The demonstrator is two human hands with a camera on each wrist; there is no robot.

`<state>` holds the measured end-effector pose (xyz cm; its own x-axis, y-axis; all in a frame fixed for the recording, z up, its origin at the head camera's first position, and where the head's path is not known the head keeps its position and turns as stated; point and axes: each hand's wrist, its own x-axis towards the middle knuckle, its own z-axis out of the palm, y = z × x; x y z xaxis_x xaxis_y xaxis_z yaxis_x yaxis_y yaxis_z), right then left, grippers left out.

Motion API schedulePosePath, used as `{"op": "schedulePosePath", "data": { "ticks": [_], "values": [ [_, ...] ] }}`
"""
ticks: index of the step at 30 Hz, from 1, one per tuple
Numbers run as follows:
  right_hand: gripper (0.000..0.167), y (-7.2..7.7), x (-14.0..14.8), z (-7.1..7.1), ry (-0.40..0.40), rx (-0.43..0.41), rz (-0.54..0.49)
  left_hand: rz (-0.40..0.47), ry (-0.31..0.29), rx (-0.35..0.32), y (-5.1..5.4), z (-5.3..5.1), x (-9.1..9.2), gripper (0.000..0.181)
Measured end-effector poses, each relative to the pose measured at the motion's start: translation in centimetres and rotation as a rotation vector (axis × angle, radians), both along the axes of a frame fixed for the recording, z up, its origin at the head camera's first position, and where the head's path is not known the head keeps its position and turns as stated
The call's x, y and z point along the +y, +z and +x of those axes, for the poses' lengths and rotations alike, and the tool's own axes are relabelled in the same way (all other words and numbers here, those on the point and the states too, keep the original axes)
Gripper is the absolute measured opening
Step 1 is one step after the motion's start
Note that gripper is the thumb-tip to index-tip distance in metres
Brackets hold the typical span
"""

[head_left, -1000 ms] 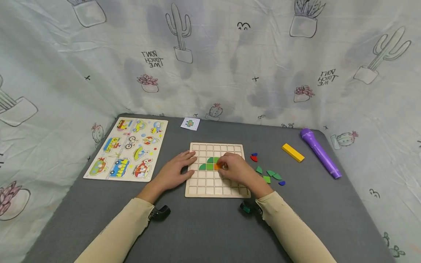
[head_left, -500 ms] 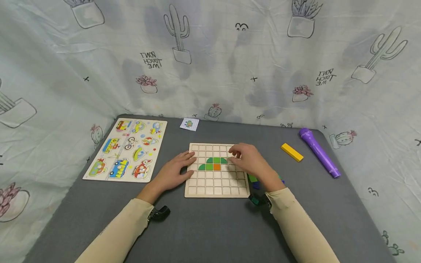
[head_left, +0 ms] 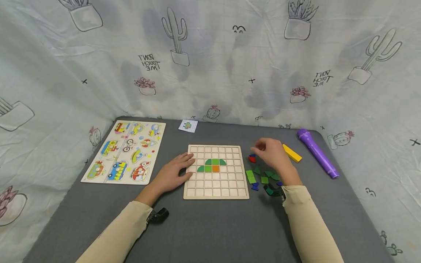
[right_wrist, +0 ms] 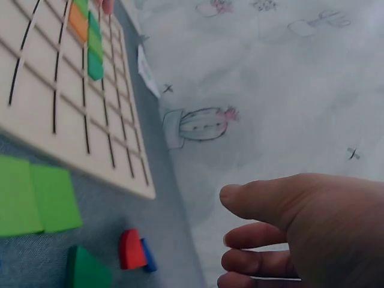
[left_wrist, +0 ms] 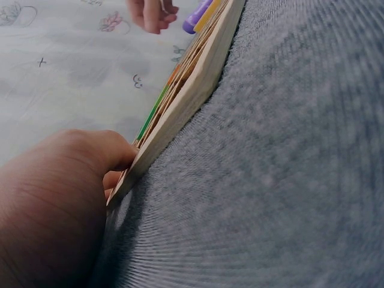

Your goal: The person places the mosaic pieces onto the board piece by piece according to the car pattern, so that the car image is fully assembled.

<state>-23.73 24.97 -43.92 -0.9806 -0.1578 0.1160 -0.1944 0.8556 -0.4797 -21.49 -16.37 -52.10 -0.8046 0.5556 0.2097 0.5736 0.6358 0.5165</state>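
Left hand (head_left: 172, 170) is resting on the gridded wooden board (head_left: 232, 183), fingers spread; right hand (head_left: 273, 155) is hovering empty, thumb parted.
Red tile (right_wrist: 131, 250) is lying right of the board: likely light, stiff, best pinched by its edges.

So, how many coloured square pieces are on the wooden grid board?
3: back green square, orange square directly before it, front green square left of the orange. None looks hidden.
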Motion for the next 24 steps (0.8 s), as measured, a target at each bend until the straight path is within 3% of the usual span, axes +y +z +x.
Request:
{"op": "schedulePosePath", "data": {
  "ticks": [12, 17, 24],
  "values": [
    [0.044, -2.2, 0.3, -0.8, -0.078, -0.176, 0.194, -0.006, 0.003, -0.008, 0.1, 0.0, 0.0, 0.06],
    [0.038, -2.4, 0.2, -0.9, -0.073, -0.192, 0.213, 0.0, -0.001, -0.006, 0.1, 0.0, 0.0, 0.06],
    [0.021, -1.4, 0.6, -0.7, -0.007, -0.234, 0.185, -0.001, 0.0, -0.004, 0.0, 0.0, 0.0, 0.06]
  ]
}}
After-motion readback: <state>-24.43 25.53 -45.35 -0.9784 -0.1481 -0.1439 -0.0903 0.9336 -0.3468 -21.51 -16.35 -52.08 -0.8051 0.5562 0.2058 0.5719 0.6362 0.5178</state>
